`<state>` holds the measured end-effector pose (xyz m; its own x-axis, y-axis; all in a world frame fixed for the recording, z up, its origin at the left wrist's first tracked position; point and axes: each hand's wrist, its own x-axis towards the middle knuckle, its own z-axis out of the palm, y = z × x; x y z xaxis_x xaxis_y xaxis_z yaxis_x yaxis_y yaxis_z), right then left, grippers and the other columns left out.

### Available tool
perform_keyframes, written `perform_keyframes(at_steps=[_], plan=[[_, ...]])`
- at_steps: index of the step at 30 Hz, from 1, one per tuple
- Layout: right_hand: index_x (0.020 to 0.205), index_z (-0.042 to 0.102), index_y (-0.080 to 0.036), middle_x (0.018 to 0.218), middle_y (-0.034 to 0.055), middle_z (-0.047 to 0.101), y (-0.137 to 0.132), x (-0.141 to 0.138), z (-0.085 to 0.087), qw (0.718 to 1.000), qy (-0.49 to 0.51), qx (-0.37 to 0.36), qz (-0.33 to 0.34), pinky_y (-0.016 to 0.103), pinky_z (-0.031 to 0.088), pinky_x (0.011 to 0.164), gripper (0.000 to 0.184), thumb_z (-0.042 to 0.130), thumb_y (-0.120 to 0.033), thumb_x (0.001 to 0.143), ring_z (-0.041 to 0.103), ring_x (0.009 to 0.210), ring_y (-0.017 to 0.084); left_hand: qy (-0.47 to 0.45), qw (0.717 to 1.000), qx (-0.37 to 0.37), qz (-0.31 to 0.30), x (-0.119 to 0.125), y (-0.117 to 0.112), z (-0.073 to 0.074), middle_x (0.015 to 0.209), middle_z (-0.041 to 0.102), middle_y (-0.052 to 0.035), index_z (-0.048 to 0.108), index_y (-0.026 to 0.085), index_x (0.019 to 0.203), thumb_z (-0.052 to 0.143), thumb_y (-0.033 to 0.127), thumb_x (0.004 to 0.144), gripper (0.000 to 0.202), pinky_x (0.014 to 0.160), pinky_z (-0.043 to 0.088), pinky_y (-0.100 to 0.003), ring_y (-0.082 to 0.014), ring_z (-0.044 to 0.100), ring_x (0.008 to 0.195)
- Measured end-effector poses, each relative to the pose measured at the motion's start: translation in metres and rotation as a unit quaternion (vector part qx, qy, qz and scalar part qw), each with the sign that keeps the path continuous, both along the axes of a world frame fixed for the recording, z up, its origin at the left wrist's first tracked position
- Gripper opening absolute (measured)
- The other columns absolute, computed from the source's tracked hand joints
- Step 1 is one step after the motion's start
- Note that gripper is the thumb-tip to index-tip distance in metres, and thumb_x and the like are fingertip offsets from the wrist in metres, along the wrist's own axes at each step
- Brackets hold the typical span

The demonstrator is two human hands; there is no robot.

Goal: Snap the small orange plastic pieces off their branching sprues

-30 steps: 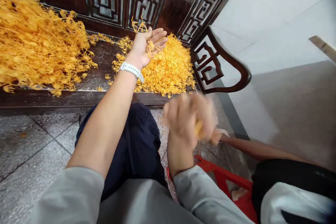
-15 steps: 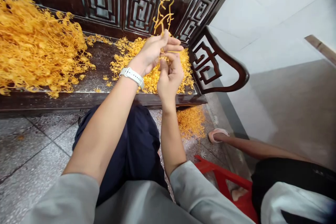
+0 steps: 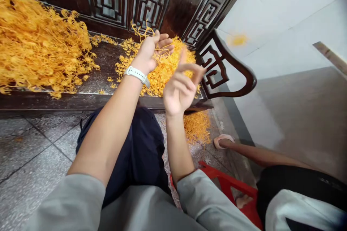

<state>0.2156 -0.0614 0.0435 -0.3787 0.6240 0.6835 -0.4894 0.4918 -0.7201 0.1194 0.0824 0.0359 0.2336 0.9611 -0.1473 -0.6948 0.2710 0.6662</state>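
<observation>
My left hand [image 3: 151, 50], with a white watch on its wrist, is palm up over the dark wooden bench [image 3: 103, 99], fingers curled round an orange plastic sprig [image 3: 141, 29] that sticks out above the thumb. Just right of and below it, my right hand [image 3: 181, 86] is held up with fingers spread and nothing in it. A blurred orange piece [image 3: 237, 39] is in the air to the right, beyond the bench's armrest. Under my left hand lies a small heap of orange bits [image 3: 173, 68].
A big heap of orange sprigs [image 3: 35, 43] fills the bench's left side. More orange bits [image 3: 197, 126] lie on the floor below the bench edge. The carved armrest [image 3: 230, 68] curves right. Another person's leg [image 3: 260, 153] and pink slipper [image 3: 223, 139] are beside a red stool [image 3: 233, 187].
My right hand left the sprig it was pinching at my left hand, swung down and right, and opened. An orange piece now flies off to the right.
</observation>
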Motion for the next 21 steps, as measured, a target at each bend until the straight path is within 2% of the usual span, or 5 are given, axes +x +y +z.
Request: perform_keyframes(at_steps=[4,9,12,17,21], plan=[[0.125,0.069,-0.031,0.074,-0.0027,0.057,-0.003,-0.011,-0.024,0.936,0.032,-0.23,-0.265,0.021,0.038,0.046,0.03,0.055,-0.046,0.104,0.034,0.052,0.011,0.019,0.999,0.026,-0.017,-0.001,-0.017,0.015,0.103,0.079,-0.0135,0.071,0.019,0.118,0.05,0.055,0.11,0.042,0.096,0.06,-0.042,-0.0318,0.076,0.116],[0.144,0.059,-0.029,0.085,-0.0009,0.065,-0.002,-0.001,-0.028,0.839,-0.195,-0.111,-0.496,0.025,0.048,0.063,0.046,0.065,-0.043,0.101,0.052,0.064,0.012,0.041,0.992,0.059,-0.1,0.001,-0.021,0.016,0.095,0.08,-0.0116,0.069,0.017,0.098,0.05,0.041,0.111,0.033,0.088,0.062,-0.033,-0.0287,0.079,0.106],[0.138,0.066,-0.023,0.096,0.0038,0.073,0.013,0.016,-0.03,0.787,-0.324,-0.017,-0.525,0.032,0.054,0.078,0.036,0.057,-0.038,0.106,0.059,0.072,0.015,0.043,0.99,0.031,-0.129,0.003,-0.021,0.013,0.093,0.08,-0.0136,0.07,0.016,0.103,0.052,0.038,0.11,0.029,0.086,0.064,-0.034,-0.0294,0.08,0.102],[0.137,0.066,-0.024,0.13,0.0094,0.074,0.023,0.025,-0.041,0.762,-0.41,0.067,-0.497,0.038,0.055,0.093,0.033,0.052,-0.024,0.107,0.069,0.095,0.02,-0.004,0.991,-0.041,-0.131,0.007,-0.018,0.008,0.089,0.079,-0.0144,0.068,0.012,0.114,0.053,0.028,0.108,0.023,0.083,0.065,-0.037,-0.0283,0.081,0.089],[0.12,0.07,-0.02,0.104,0.0073,0.078,0.017,0.018,-0.05,0.753,-0.368,0.075,-0.541,0.033,0.055,0.08,0.023,0.052,-0.03,0.109,0.069,0.082,0.018,-0.026,0.992,-0.081,-0.096,0.009,-0.009,-0.002,0.074,0.074,-0.0089,0.067,0.016,0.111,0.053,0.023,0.106,0.016,0.069,0.064,-0.032,-0.023,0.077,0.067]])
